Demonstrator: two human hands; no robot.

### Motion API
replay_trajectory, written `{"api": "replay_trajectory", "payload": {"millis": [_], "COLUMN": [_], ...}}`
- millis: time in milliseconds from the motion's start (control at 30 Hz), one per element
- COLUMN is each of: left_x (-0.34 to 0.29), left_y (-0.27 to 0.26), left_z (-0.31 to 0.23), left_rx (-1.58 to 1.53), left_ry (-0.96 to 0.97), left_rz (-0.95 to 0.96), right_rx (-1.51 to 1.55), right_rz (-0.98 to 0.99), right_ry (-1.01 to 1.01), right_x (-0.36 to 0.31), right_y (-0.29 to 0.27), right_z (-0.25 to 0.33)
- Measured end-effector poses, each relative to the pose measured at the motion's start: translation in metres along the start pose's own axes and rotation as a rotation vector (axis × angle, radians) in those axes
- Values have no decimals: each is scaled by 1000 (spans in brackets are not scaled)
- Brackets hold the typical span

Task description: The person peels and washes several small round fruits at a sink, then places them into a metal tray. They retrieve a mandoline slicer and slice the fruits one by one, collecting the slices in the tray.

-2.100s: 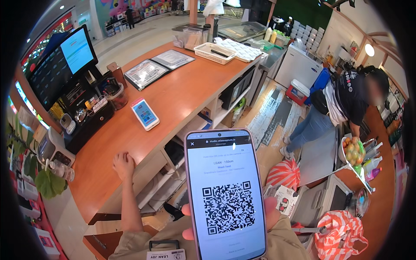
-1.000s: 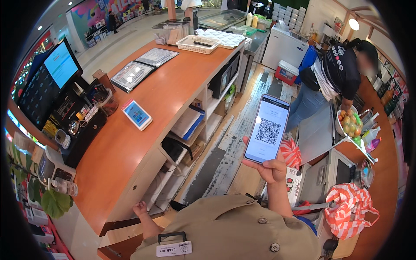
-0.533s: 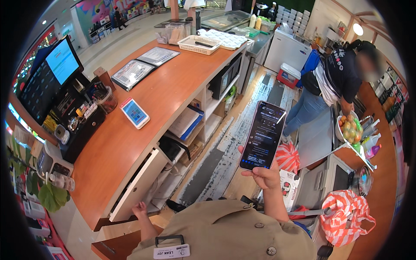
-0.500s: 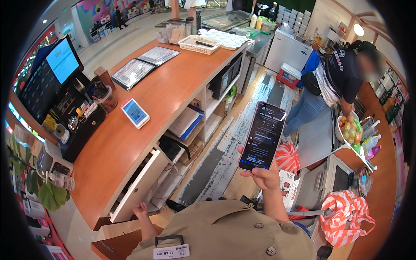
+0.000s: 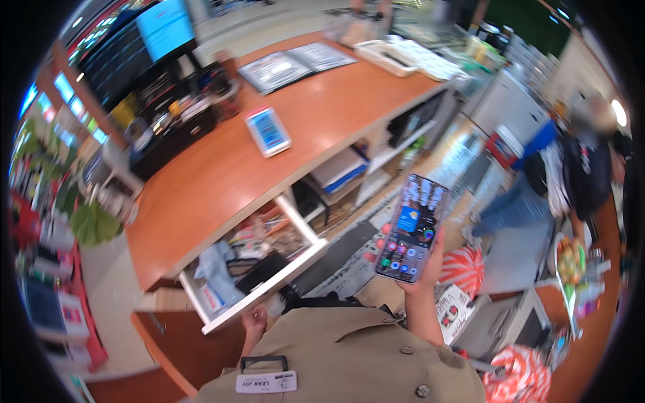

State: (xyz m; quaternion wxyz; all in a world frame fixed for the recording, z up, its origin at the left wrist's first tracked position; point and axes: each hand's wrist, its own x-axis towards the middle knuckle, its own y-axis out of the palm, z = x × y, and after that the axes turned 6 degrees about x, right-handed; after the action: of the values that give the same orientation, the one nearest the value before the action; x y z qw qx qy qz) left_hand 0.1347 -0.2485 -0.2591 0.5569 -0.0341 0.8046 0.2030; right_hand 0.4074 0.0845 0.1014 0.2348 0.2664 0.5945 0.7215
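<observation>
In my right hand I hold a smartphone upright, fingers wrapped round its lower part. Its lit screen shows a page of coloured app icons. Low on the left, my left hand is at the outer face of a white drawer. Blur hides whether its fingers grip the drawer front. The drawer stands pulled out from under the orange-brown counter. Inside lie a dark flat item, a pale bluish plastic bag and loose small things, too blurred to name.
On the counter rest a white handheld device, an open menu, a white basket and a monitor. At right another person bends toward a bowl of produce. Striped bags and a carton are beside me.
The drawer has come much further out, exposing its contents. My left hand has moved with its front. The phone screen has switched from a dark text page to app icons. The view has swung left.
</observation>
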Motion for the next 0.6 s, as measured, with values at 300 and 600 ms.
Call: {"api": "replay_trajectory", "payload": {"millis": [300,600], "left_x": [-33,25], "left_y": [-18,141], "left_z": [26,-5], "left_rx": [135,693], "left_ry": [4,29], "left_rz": [10,168], "right_rx": [-300,-851], "right_rz": [-110,-179], "right_ry": [725,844], "right_x": [58,118], "right_y": [-77,-135], "right_z": [-102,-273]}}
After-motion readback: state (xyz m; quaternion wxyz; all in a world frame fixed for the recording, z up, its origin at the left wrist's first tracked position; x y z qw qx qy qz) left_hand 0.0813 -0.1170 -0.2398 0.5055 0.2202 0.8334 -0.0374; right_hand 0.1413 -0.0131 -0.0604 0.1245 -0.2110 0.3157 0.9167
